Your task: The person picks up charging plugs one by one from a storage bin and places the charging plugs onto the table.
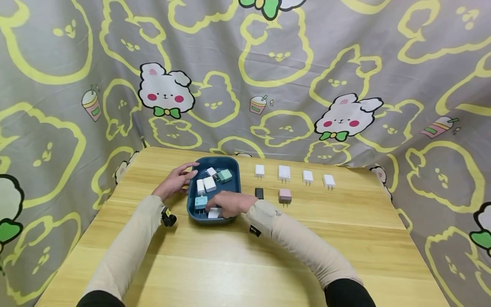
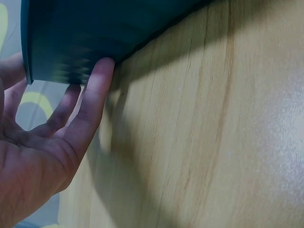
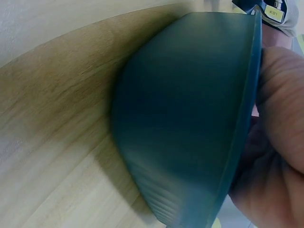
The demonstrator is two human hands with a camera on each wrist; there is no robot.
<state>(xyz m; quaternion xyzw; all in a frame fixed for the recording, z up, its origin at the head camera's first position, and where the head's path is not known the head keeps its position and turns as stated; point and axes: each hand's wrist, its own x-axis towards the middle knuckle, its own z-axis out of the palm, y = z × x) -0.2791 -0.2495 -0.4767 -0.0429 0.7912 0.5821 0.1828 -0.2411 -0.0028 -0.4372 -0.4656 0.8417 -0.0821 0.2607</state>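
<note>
Fingers of the left hand [image 1: 174, 183] — spread apart, touching the outer wall of the blue tray [image 1: 233, 185]. Right hand [image 1: 232, 203]: inside the tray's near end; whether its fingertips pinch anything, I cannot tell from my end. Laid-out adapters [image 1: 284, 172]: six, two rows, right of the tray. Adapters inside it [image 1: 209, 184]: six visible — roughly halfway, I judge. Beneath the tray: wood-grain table [image 1: 215, 264]. Behind it: grey curtain [image 1: 226, 51], printed with yellow outlines and rabbits.

Bright head view, glare on tabletop [image 1: 230, 260], soft shadows (right wrist view blurry)
</note>
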